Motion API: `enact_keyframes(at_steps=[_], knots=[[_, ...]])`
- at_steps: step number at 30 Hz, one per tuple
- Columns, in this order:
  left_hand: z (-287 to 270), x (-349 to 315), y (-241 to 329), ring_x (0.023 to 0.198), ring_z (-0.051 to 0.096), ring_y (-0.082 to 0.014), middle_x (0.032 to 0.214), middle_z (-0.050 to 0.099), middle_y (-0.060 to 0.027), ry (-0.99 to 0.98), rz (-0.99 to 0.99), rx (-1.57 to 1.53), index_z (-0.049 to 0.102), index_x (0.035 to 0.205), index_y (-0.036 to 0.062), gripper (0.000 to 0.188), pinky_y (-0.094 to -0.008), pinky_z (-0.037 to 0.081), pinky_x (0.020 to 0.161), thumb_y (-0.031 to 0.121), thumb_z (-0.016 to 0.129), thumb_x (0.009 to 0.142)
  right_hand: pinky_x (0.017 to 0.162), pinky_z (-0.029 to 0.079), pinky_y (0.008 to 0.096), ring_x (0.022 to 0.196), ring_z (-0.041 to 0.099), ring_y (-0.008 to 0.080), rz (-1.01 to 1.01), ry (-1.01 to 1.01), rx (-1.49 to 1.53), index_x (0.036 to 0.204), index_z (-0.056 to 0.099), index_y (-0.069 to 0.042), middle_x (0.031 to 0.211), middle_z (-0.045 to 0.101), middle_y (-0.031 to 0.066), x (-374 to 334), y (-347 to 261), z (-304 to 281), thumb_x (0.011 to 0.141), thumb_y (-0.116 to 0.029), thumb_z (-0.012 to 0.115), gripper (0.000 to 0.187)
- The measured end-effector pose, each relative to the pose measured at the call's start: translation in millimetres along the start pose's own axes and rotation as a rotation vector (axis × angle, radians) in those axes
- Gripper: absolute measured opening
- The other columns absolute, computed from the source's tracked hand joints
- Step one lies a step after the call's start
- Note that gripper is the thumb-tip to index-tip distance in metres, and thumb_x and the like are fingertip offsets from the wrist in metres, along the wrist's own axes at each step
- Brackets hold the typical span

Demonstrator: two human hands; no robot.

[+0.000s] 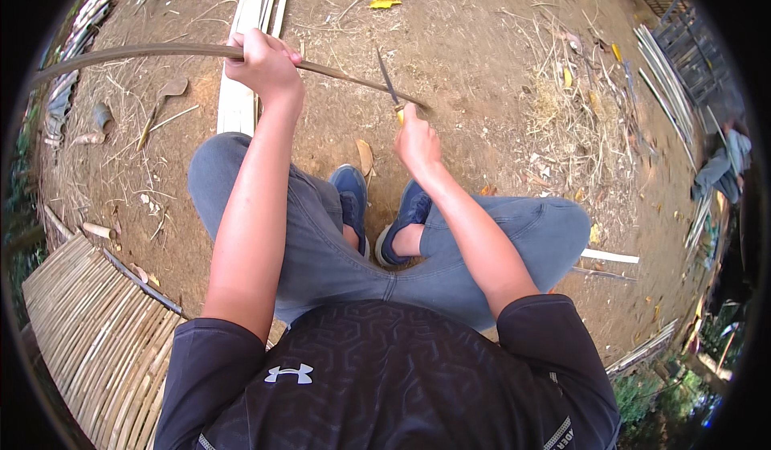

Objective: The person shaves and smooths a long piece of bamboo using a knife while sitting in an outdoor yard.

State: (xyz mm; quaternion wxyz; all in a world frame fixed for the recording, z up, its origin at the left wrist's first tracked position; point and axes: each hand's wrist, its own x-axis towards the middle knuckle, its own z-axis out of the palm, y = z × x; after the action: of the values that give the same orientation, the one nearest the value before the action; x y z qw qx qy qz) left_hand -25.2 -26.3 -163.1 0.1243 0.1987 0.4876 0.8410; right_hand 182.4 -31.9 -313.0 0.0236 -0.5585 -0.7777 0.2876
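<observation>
Over the dirt point(482, 64), ahead of your knees, your left hand point(269, 68) wraps the strip point(177, 49), which runs from far left to a tip just beyond your right hand point(418, 141). That nearer hand grips the knife point(387, 80), blade crosswise to the strip; contact is unclear.

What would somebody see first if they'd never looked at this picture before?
Probably the long brown strip, curving in from the far left and gripped in the fingers of the left hand. Next comes the thin-bladed knife in the right hand, crossing the strip near its right end. Then a bright yellow leaf stands out on the brown dirt at the top.
</observation>
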Motion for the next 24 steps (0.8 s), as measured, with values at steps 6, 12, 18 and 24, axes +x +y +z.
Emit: enact_keyframes(at_steps=[6, 12, 18, 24], knots=[[-6, 5, -3, 0.033, 0.037, -0.0156, 0.045, 0.036, -0.0064, -0.033, 0.004, 0.001, 0.032, 0.063, 0.0099, 0.024, -0.0326, 0.036, 0.033, -0.001, 0.042, 0.082, 0.073, 0.055, 0.0574, 0.084, 0.069, 0.0449, -0.05, 0.003, -0.013, 0.113, 0.047, -0.001, 0.084, 0.068, 0.0272, -5, -14, -12, 0.085, 0.001, 0.053, 0.029], [-8, -1, 1, 0.033, 0.037, -0.0167, 0.044, 0.037, -0.0068, -0.082, -0.002, 0.023, 0.031, 0.062, 0.0098, 0.025, -0.0323, 0.036, 0.033, -0.001, 0.041, 0.083, 0.077, 0.054, 0.0561, 0.086, 0.068, 0.0456, -0.026, 0.028, -0.009, 0.112, 0.046, 0.0, 0.084, 0.068, 0.0283, 6, -2, -5, 0.083, 0.002, 0.054, 0.03], [-6, -4, 4, 0.033, 0.038, -0.0156, 0.045, 0.039, -0.0074, -0.097, -0.019, -0.011, 0.031, 0.063, 0.0092, 0.025, -0.0322, 0.037, 0.034, -0.001, 0.041, 0.083, 0.078, 0.054, 0.0557, 0.091, 0.068, 0.0446, 0.074, -0.056, 0.019, 0.113, 0.046, -0.001, 0.09, 0.068, 0.0283, 8, 19, -5, 0.086, 0.002, 0.051, 0.028], [0, -9, 3, 0.034, 0.038, -0.0156, 0.046, 0.038, -0.0068, -0.134, -0.031, -0.025, 0.031, 0.065, 0.009, 0.023, -0.0309, 0.036, 0.033, -0.001, 0.041, 0.083, 0.075, 0.054, 0.0558, 0.087, 0.068, 0.0456, 0.091, -0.035, -0.003, 0.118, 0.046, -0.002, 0.088, 0.067, 0.0301, 18, 55, 17, 0.086, 0.002, 0.051, 0.033]])
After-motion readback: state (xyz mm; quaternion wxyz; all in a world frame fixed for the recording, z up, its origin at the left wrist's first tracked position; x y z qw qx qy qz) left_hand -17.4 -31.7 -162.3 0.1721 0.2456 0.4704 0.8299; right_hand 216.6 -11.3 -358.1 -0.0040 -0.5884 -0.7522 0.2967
